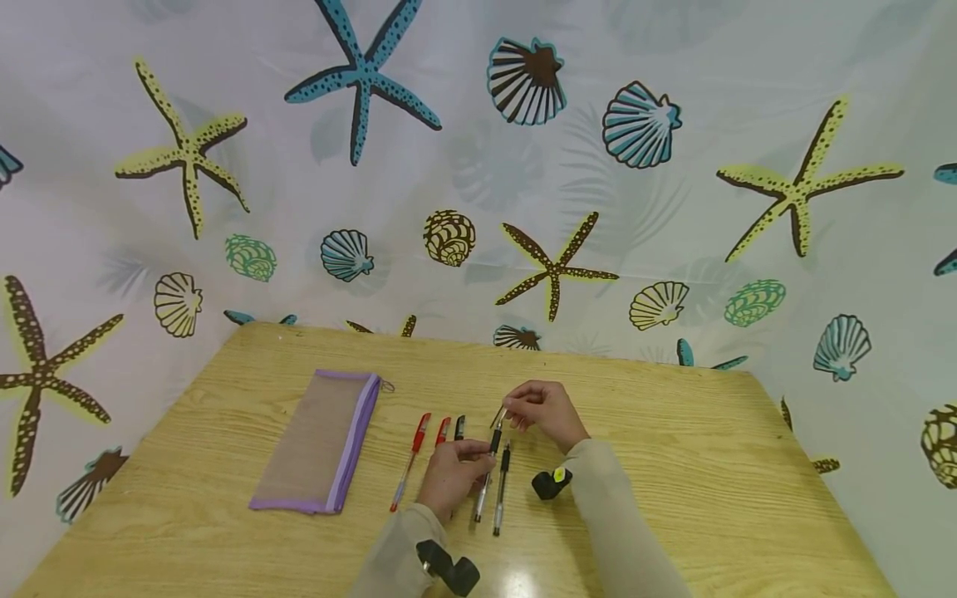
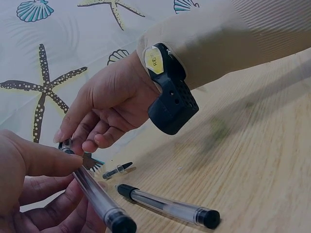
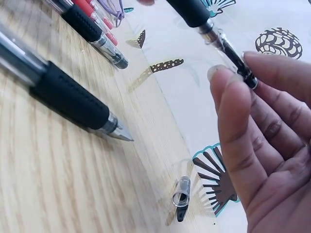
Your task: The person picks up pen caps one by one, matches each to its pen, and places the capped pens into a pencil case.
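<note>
My left hand [image 1: 452, 473] holds a clear-barrelled gel pen [image 1: 484, 494] with a black grip, raised and tilted above the table. At the pen's far end my right hand [image 1: 546, 411] pinches a clear cap [image 3: 224, 46] with a black clip between thumb and fingertips. The cap meets the pen tip; how far on it sits I cannot tell. Beside them lies a second black gel pen [image 1: 502, 490], its bare metal tip showing in the right wrist view. A loose clear cap [image 3: 182, 194] with a black clip rests on the table beyond that tip.
To the left lie a red pen [image 1: 411, 465], another red pen [image 1: 443, 430] and a black pen [image 1: 459, 426], the latter two partly behind my left hand. Farther left is a tan mesh pouch [image 1: 314, 440] with purple edging. A patterned curtain [image 1: 449, 166] borders the wooden table [image 1: 673, 465].
</note>
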{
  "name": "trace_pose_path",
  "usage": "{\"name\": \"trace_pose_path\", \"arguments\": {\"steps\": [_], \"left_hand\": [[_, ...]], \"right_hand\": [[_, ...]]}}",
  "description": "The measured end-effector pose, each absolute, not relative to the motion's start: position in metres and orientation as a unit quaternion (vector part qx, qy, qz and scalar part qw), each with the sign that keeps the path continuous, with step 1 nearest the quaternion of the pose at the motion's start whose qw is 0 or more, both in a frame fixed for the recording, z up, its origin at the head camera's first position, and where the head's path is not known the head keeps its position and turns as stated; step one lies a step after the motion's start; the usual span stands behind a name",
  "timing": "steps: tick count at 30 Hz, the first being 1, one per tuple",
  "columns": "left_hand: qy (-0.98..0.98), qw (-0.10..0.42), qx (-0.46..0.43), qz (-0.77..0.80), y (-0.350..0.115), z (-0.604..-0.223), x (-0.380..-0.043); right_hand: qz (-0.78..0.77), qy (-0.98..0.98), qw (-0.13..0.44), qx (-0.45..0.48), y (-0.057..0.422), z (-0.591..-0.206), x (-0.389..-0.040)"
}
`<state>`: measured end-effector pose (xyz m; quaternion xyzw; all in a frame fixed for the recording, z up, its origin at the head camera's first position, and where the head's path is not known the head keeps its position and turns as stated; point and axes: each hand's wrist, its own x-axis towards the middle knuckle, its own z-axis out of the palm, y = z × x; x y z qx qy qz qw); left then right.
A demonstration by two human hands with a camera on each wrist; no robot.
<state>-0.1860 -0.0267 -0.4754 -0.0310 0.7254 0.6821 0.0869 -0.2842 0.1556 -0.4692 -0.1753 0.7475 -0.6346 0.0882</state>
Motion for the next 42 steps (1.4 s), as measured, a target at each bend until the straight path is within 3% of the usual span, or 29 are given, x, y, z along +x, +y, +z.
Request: {"name": "trace_pose_path", "arguments": {"steps": [42], "left_hand": [[0.651,0.075,-0.034,0.754,-0.025,-0.480,-0.187]], "right_hand": [[-0.657,0.725,0.102,-0.179,0.143,-0.470,-0.273]]}}
